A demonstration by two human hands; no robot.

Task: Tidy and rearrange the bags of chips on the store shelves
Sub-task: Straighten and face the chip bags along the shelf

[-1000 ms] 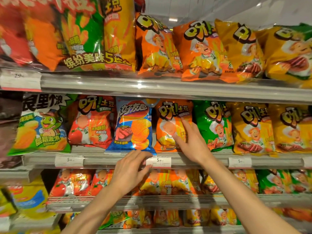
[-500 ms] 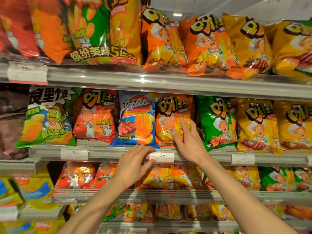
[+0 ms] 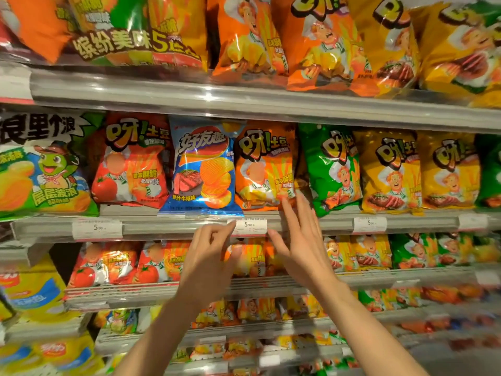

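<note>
— Orange foil bag of chips (image 3: 264, 169) stands upright on the middle grey metal shelf (image 3: 162, 226), between the blue foil bag with ridged chips and a steak printed on it (image 3: 202, 169) and the green foil bag (image 3: 332, 169). Does either hand have it?

— Neither one grips it. The person's right hand (image 3: 301, 240) is spread flat, fingers loose, its fingertips (image 3: 287, 204) at the orange bag's lower right corner; whether they press it or only reach it is hard to tell.

— And the left hand (image 3: 210, 256)?

— It sits lower, in front of the shelf edge, fingers curled loosely with nothing in them, the tips just beside the white paper price tag (image 3: 249, 226).

— What flanks that row?

— A red foil bag with a tomato (image 3: 132, 164) stands left of the blue one, and yellow foil bags (image 3: 390, 172) stand right of the green one.
</note>
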